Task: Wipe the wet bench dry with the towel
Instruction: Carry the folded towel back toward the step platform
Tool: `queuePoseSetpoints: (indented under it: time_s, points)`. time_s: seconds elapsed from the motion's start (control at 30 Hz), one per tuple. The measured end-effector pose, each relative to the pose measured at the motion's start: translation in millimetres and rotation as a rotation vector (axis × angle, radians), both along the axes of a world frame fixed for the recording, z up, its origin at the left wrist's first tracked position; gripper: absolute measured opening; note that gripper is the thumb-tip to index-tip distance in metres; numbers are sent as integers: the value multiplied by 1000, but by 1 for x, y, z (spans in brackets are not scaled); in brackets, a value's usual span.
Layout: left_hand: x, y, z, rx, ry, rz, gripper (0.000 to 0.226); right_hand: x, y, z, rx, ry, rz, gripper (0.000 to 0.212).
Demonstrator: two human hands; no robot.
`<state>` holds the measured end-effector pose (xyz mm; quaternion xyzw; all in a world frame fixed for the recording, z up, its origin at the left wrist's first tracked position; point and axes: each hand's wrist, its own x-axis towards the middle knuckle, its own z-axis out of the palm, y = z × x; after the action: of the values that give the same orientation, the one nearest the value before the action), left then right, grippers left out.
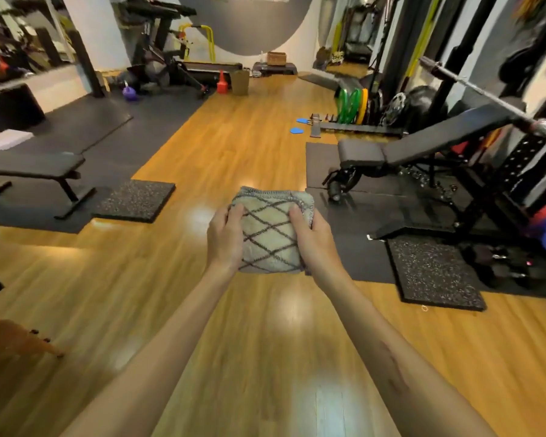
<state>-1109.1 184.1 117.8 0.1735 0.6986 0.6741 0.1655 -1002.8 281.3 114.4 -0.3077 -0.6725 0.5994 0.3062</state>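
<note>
I've got the folded towel (270,231) clamped in both: left grip (224,238) and right grip (311,239), thumbs on top; incline bench (423,146) off to the right, well apart.

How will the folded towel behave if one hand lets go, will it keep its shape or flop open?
The towel looks soft and fluffy, so it would probably droop and unfold. It seems light: the left hand and right hand hold it up by its edges alone. Its pile looks grippy, so it is unlikely to slip.
</note>
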Motion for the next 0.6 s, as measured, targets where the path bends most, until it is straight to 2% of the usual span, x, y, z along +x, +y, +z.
queuePoseSetpoints:
  time_s: [0.2, 0.33, 0.6]
  points:
    - [-81, 83, 9, 45, 3, -107, 36, -78, 67, 2, -20, 38, -133, 23]
    - [-138, 154, 14, 63, 23, -110, 38, -138, 135, 4, -8, 63, -201, 30]
    - [-276, 308, 63, 129, 118, -63, 32, -281, 294, 56, 80, 105, -172, 33]
